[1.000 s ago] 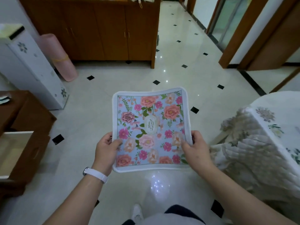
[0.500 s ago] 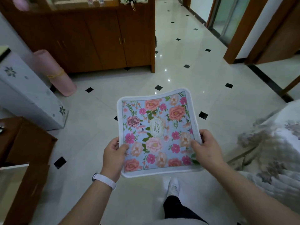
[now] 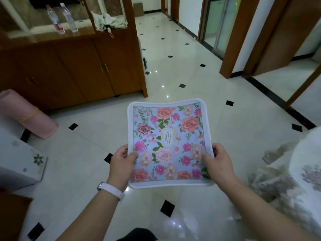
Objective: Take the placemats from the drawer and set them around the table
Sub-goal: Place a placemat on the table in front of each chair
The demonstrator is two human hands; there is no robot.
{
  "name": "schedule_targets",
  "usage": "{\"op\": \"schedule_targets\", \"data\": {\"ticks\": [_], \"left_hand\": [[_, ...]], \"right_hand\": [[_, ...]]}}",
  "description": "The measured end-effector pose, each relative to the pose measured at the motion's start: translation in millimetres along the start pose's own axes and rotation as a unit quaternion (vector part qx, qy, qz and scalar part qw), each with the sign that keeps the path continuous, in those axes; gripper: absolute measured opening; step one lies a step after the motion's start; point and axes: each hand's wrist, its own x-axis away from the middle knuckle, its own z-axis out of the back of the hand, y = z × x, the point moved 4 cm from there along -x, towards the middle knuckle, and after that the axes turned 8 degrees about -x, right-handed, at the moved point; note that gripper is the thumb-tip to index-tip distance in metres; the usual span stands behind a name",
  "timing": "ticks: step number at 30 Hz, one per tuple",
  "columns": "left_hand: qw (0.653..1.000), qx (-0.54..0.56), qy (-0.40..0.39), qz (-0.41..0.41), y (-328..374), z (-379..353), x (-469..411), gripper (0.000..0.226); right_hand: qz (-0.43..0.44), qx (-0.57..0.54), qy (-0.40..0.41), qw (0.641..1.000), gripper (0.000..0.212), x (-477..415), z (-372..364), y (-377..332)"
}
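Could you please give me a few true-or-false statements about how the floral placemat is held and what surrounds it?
1. The left hand and right hand grip the square floral placemat with the white border by its side edges. True.
2. The placemat lies on the cloth-covered table. False: it is held above the tiled floor.
3. Two clear plastic bottles stand on the brown wooden cabinet. True.
4. The rolled pink mat is right of the placemat. False: it is on the left.

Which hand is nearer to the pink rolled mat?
Left. The left hand grips the placemat on the side toward the pink rolled mat; the right hand grips the opposite edge.
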Motion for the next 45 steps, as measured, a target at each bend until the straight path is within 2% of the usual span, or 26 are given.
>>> {"op": "schedule_targets", "data": {"ticks": [11,16,21,27,33,39,45], "left_hand": [[0.993,-0.026,-0.107,0.032,14,-68,-201,0.021],[0.985,-0.031,-0.167,0.025,49,-91,-307,0.022],[0.974,-0.044,-0.222,-0.003,90,-130,-382,0.025],[0.954,-0.052,-0.294,0.003,105,-199,-416,0.024],[0.930,-0.101,-0.352,0.017,107,-280,-440,0.024],[0.925,-0.139,-0.354,0.012,128,-381,-474,0.023],[0.912,-0.165,-0.375,-0.014,179,-504,-479,0.022]], "right_hand": [[-0.082,0.011,0.110,0.991,0.013,-141,-52,2],[-0.093,0.009,0.173,0.981,0.012,-207,-96,-25],[-0.091,0.015,0.226,0.970,0.013,-255,-105,-50],[-0.113,-0.001,0.286,0.951,0.010,-287,-77,-55],[-0.154,-0.016,0.338,0.928,0.011,-324,-40,-25],[-0.180,-0.056,0.339,0.922,0.013,-407,11,6],[-0.173,-0.072,0.358,0.915,0.009,-478,103,7]]}}
